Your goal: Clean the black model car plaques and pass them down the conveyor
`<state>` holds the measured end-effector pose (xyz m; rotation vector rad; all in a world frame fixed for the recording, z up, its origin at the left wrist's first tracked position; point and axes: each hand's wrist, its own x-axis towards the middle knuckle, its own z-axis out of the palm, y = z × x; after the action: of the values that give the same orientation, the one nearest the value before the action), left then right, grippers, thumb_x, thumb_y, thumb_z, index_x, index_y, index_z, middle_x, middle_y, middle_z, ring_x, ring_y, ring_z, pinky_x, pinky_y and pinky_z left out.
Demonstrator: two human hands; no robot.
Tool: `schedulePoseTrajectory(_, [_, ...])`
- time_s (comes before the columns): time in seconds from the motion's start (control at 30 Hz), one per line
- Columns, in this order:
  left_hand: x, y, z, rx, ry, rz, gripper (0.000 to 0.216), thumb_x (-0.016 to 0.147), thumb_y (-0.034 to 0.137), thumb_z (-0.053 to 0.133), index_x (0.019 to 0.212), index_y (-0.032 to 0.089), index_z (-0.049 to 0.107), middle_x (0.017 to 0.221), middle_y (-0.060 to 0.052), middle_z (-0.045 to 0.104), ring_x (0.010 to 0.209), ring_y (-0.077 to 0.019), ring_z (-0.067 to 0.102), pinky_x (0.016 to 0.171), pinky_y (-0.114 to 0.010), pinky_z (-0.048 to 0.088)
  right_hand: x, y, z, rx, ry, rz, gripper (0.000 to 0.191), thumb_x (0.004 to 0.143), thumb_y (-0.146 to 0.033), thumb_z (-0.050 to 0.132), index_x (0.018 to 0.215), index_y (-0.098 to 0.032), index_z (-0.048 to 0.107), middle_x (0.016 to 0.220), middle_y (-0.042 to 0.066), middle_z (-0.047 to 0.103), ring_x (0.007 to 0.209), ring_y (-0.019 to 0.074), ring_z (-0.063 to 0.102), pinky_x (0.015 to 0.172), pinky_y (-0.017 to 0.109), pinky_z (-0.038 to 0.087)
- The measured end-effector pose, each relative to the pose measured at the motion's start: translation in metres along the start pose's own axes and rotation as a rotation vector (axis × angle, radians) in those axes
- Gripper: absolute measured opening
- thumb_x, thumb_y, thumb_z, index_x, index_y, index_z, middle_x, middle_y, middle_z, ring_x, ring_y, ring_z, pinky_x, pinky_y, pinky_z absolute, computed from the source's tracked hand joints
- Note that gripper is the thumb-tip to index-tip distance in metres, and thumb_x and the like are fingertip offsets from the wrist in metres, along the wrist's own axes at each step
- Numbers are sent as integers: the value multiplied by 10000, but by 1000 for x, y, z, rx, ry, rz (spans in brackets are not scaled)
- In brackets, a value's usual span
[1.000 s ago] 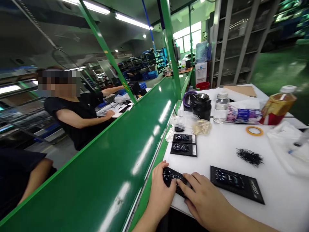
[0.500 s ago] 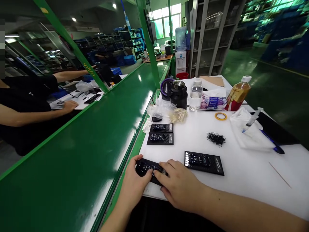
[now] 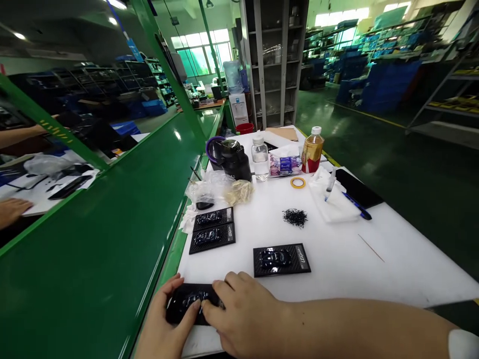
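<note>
Both my hands are on a dark glossy model car on a black base (image 3: 192, 295) at the table's near left edge. My left hand (image 3: 164, 319) grips its left end, thumb on the car and fingers round the far corner. My right hand (image 3: 239, 309) covers the right end, its fingers bent down onto the car and base; what its fingertips press is partly hidden. Just beyond lies another model car on a patterned base (image 3: 277, 259) with a silver-lettered plate. Two similar model cars on bases (image 3: 212, 237) sit together farther back on the left.
A pile of small black pieces (image 3: 295, 217) lies mid-table. Behind are yellow tape (image 3: 298, 183), a syringe (image 3: 330, 185) on white cloth, a clear bottle (image 3: 260, 159), a drink bottle (image 3: 313, 149) and a black cup (image 3: 235, 162). A green conveyor (image 3: 93, 279) runs along the left; a co-worker's hand (image 3: 15, 209) rests beyond it.
The view has turned right, so everything appears farther left. Both hands stay on the same model car and base, which now lies straighter along the table edge.
</note>
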<state>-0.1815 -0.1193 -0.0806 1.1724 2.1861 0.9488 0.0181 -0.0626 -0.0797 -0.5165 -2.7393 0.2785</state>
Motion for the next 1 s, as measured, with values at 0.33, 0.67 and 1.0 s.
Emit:
schedulePoseTrajectory(0.33, [2, 9, -2, 20, -16, -69, 696, 631, 570, 663, 1210, 212, 518, 1331, -113, 548, 1260, -344, 506, 1133, -559, 359, 0, 0, 0, 1, 8, -13, 453, 877, -345, 550, 1269, -119, 514, 1056, 143, 570, 887, 268, 490, 695, 381, 445])
schedulePoseTrajectory(0.67, [-4, -1, 2, 2, -10, 23, 635, 712, 492, 647, 1250, 198, 483, 1353, -125, 526, 1292, -326, 487, 1137, -538, 354, -2, -3, -1, 45, -4, 13, 455, 868, -307, 569, 1285, -133, 513, 1084, 139, 570, 918, 279, 475, 739, 401, 434])
schedulePoseTrajectory(1.0, [-15, -4, -5, 155, -39, 182, 616, 858, 510, 547, 1399, 264, 381, 1454, -94, 467, 1369, -307, 436, 1156, -534, 349, -4, -2, -3, 56, 18, 6, 439, 882, -312, 557, 1283, -139, 514, 1138, 150, 580, 941, 279, 493, 761, 400, 436])
